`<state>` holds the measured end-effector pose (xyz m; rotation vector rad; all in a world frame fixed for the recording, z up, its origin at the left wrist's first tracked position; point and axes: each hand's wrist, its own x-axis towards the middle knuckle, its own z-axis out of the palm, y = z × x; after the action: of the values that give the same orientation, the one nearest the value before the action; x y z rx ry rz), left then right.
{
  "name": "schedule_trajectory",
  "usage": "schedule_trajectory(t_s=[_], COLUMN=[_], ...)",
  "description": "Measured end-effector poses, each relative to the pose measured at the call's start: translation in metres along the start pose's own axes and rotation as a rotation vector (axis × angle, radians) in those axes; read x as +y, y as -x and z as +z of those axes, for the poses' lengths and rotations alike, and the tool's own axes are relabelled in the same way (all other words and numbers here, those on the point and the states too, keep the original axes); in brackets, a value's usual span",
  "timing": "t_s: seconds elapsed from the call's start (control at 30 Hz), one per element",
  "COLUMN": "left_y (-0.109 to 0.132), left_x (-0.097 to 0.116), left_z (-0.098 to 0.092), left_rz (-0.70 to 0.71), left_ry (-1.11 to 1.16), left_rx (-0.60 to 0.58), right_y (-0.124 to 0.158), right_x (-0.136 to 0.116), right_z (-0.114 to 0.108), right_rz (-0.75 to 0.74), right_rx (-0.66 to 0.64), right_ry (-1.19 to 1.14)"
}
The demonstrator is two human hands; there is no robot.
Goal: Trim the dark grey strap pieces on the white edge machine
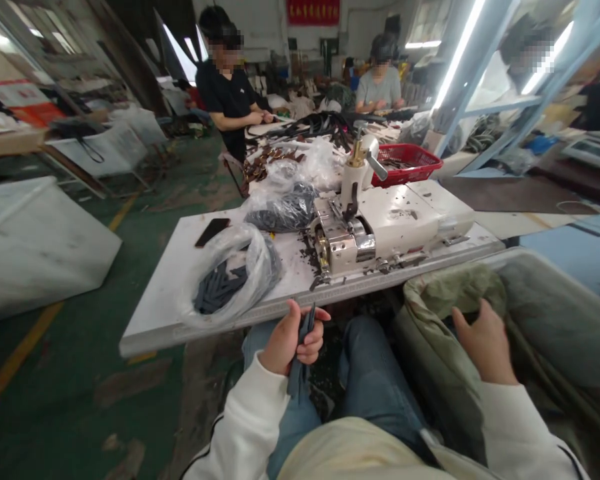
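In my left hand [295, 340], fingers wrapped around them, are several dark grey strips [300, 373], held above my lap with their ends sticking out above and below. At the mouth of a green cloth sack [430, 313] on the right is my right hand [485, 343], thumb and fingers apart; its fingertips are partly hidden and I see nothing in them. A leather skiving machine [395, 227] stands on the white table [155, 293] in front of me. To its left, an open clear plastic bag [260, 267] contains similar grey strips [220, 290].
Behind the machine are another plastic bag of grey pieces [283, 210] and a red basket [410, 163]. A dark flat piece [213, 232] lies on the table. A white bin [40, 247] stands at left. Two co-workers [227, 90] are across the table; another person is at far right.
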<state>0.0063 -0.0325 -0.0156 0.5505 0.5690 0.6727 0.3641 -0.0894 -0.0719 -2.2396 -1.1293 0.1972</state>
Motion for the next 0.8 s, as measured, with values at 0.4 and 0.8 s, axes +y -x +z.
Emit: schedule_trajectory(t_s=[0.4, 0.8], left_y=[-0.004, -0.006], left_x=[-0.017, -0.017], left_z=[0.015, 0.02], left_rz=[-0.021, 0.047], left_ry=[-0.191, -0.176], left_rx=[0.12, 0.263], right_y=[0.08, 0.071], right_x=[-0.19, -0.188], right_z=[0.073, 0.066], right_rz=[-0.055, 0.207], right_rx=[-1.016, -0.975], right_ry=[-1.105, -1.31])
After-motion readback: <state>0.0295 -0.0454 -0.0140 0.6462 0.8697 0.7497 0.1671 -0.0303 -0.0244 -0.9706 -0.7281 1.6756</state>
